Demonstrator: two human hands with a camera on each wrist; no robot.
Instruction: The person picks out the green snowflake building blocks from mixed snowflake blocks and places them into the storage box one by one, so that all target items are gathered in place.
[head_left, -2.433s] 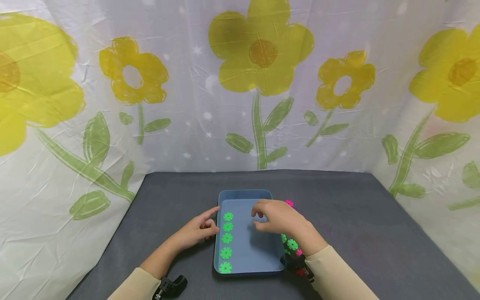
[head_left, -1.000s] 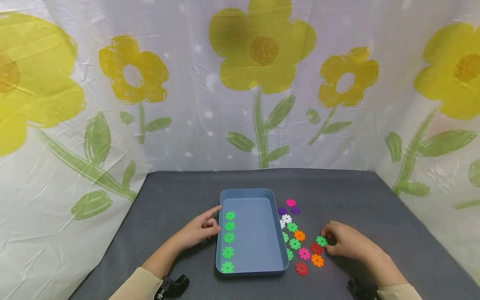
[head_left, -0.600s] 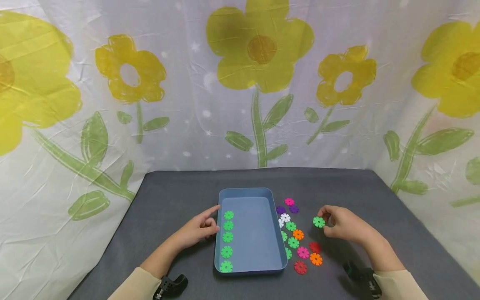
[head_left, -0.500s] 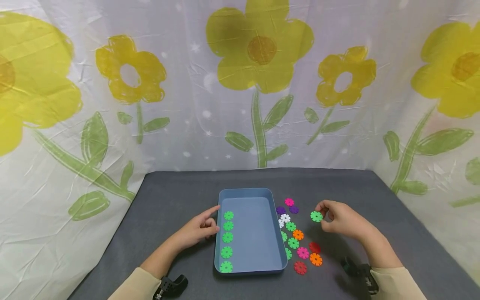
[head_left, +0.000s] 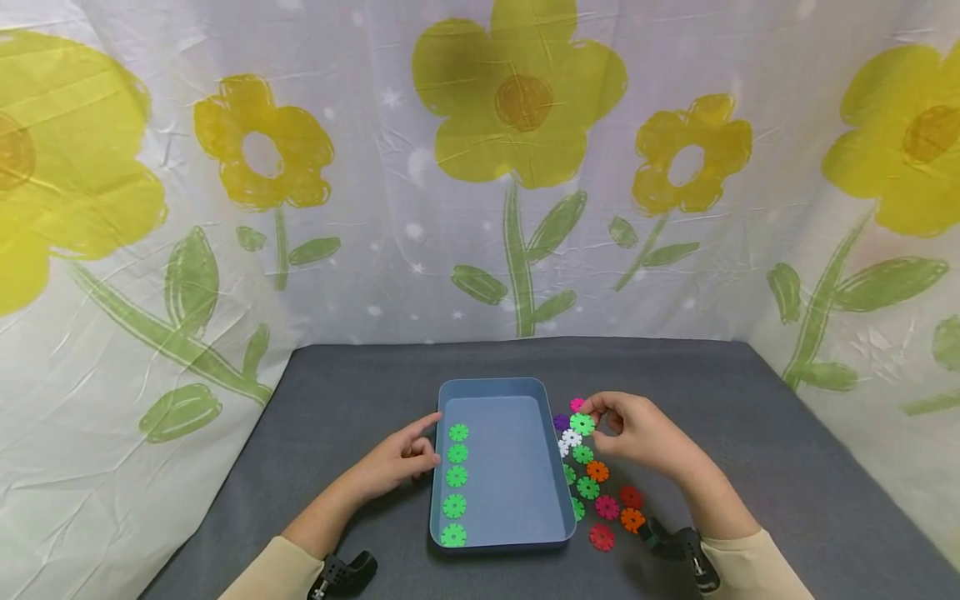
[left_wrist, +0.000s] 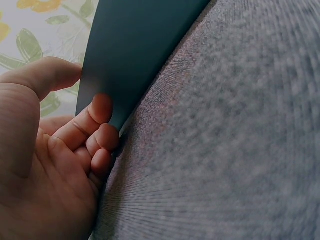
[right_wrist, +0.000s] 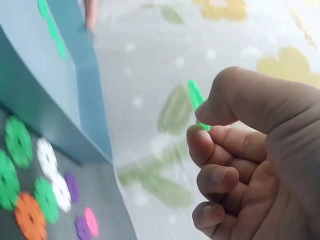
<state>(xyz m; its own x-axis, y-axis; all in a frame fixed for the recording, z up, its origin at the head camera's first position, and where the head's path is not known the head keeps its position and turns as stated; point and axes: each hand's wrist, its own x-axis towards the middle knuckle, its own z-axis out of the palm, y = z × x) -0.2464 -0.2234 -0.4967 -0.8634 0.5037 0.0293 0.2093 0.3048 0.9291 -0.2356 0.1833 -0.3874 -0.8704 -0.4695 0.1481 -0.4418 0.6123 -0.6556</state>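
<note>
A blue tray [head_left: 502, 546] stands on the dark table. Inside it, green notched plastic discs [head_left: 457, 476] form a column along the left wall. My left hand [head_left: 392, 454] holds the tray's left side, index finger and thumb at the rim; the left wrist view shows the other fingers curled against the outer wall [left_wrist: 135, 50]. My right hand [head_left: 637, 429] pinches another green notched disc [head_left: 582, 424] between thumb and index finger, raised above the loose discs right of the tray. The right wrist view shows this disc [right_wrist: 196, 102] edge-on, partly covered by the thumb.
Loose notched discs lie right of the tray: orange [head_left: 597, 471], white [head_left: 572, 437], red [head_left: 602, 537], purple [head_left: 561, 422], pink [head_left: 577, 405] and more green [head_left: 588, 487]. A flower-printed curtain [head_left: 375, 250] hangs behind the dark tabletop [head_left: 360, 375].
My right hand left the tray, picked up a green disc at the far right of the loose ones, and has carried it up and leftward toward the tray. My left hand stays put.
</note>
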